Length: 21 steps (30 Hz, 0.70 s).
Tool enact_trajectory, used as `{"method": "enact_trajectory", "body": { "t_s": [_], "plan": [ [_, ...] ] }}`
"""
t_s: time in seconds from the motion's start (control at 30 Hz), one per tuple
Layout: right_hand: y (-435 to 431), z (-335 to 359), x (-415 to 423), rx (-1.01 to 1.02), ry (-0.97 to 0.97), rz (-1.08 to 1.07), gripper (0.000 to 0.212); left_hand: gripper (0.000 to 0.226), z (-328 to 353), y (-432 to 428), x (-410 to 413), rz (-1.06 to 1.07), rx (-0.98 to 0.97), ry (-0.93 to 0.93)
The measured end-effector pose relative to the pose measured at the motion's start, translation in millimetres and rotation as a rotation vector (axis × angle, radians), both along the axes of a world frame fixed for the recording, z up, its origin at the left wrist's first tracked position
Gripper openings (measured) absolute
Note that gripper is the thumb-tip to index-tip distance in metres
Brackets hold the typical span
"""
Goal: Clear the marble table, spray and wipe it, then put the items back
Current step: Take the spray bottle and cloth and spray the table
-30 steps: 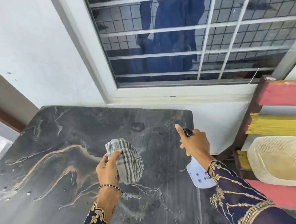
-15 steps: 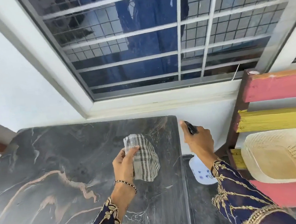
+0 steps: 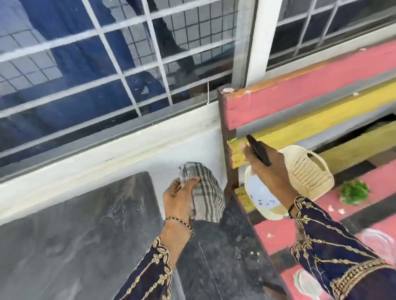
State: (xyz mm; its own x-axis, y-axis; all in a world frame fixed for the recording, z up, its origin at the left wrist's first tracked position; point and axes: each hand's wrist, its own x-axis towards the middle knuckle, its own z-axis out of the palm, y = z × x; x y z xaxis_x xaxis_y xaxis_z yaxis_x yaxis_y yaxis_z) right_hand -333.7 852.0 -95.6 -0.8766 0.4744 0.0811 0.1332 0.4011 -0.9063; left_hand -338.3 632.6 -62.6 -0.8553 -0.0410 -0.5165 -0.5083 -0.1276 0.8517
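The right hand (image 3: pixel 270 174), closed around a white spray bottle (image 3: pixel 262 195), hangs above a painted bench (image 3: pixel 307 93), its cream basket (image 3: pixel 309 170) just beside at three o'clock; the left hand (image 3: pixel 177 200) pinches a striped cloth (image 3: pixel 208 194), the marble table (image 3: pixel 68 247) at eight o'clock.

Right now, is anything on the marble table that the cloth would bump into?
Nothing visible: the dark veined marble table lies bare in view. The left hand holds the grey striped cloth in the air, just past its right edge.
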Motion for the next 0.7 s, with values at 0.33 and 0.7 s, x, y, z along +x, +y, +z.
{"method": "enact_trajectory", "body": {
  "t_s": [0.33,0.7],
  "plan": [
    [91,-102,7,0.320,-0.295,-0.063,0.060,0.025,-56,37,-9,-0.083,-0.046,-0.104],
    [80,-167,18,0.125,-0.393,-0.145,0.071,0.024,-84,26,-25,-0.098,-0.127,-0.108]
  ]
}}
